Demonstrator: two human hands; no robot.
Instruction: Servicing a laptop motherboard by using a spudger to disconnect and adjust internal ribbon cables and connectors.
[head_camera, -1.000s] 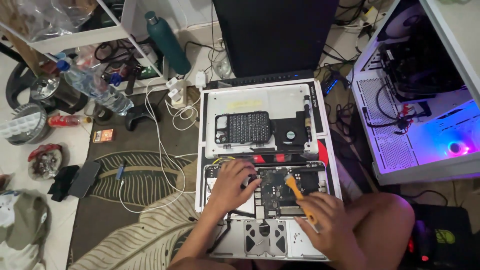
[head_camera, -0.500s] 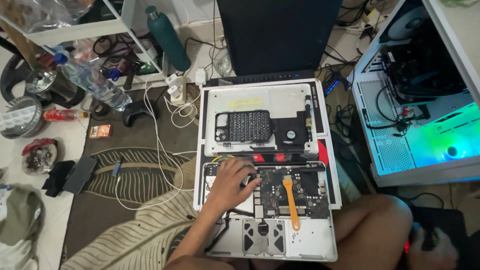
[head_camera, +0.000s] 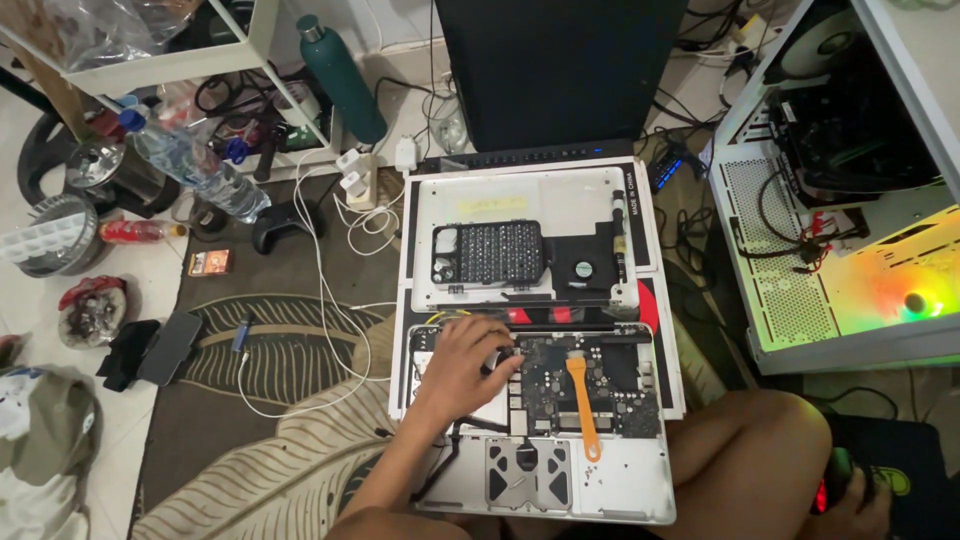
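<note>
An opened silver laptop (head_camera: 640, 490) lies on the floor in front of me with its dark logic board (head_camera: 545, 375) exposed. My left hand (head_camera: 462, 362) rests on the left part of the board, fingertips curled down at a small round part. An orange plastic pry tool (head_camera: 583, 405) lies loose on the board, touched by neither hand. My right hand (head_camera: 868, 497) is far off at the lower right, past my knee (head_camera: 750, 450), closed around a black device with a red light (head_camera: 832, 478).
The laptop's bottom cover (head_camera: 530, 200) lies behind, carrying a black bit case (head_camera: 490, 253) and a small fan (head_camera: 583, 268). A dark monitor (head_camera: 560, 70) stands at the back, and an open lit computer case (head_camera: 850, 250) sits at the right. White cables (head_camera: 330, 300), bottles and clutter are on the left.
My right hand let go of the orange pry tool, which now lies on the board, and moved away to the lower right. My left hand stayed on the board.
</note>
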